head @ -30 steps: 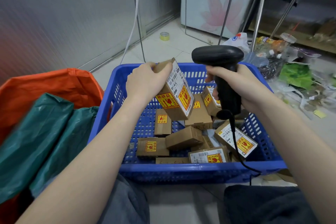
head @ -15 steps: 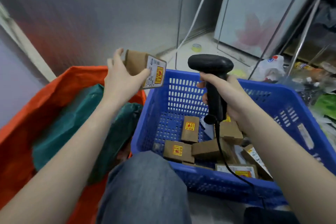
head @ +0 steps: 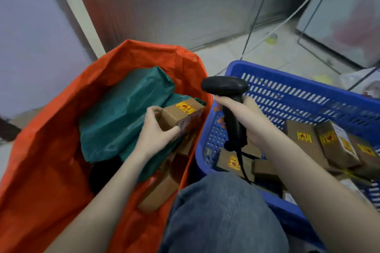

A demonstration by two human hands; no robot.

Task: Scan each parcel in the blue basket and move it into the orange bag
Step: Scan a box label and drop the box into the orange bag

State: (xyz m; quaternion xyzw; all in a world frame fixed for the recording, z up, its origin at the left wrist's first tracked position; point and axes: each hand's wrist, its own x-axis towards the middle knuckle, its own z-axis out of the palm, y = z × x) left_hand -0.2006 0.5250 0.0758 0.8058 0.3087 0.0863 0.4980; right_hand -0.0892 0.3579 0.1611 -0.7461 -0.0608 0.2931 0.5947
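Observation:
My left hand [head: 157,132] grips a small brown cardboard parcel [head: 181,116] with a yellow and red sticker, held low inside the mouth of the orange bag [head: 51,150]. Green plastic mailers [head: 123,117] and other brown boxes [head: 164,189] lie in the bag beneath it. My right hand [head: 249,124] holds a black barcode scanner [head: 228,96] upright over the left end of the blue basket [head: 292,82], its cord hanging down. Several brown parcels [head: 329,145] with the same stickers lie in the basket.
My knee in blue jeans [head: 222,211] sits between bag and basket. A grey wall and door frame stand behind the bag. Thin metal rods, a white cable and a yellow tape roll [head: 271,39] are on the tiled floor beyond the basket.
My left hand has carried the parcel from above the basket leftward and down into the orange bag. The view has swung left; the scanner hand stays over the basket.

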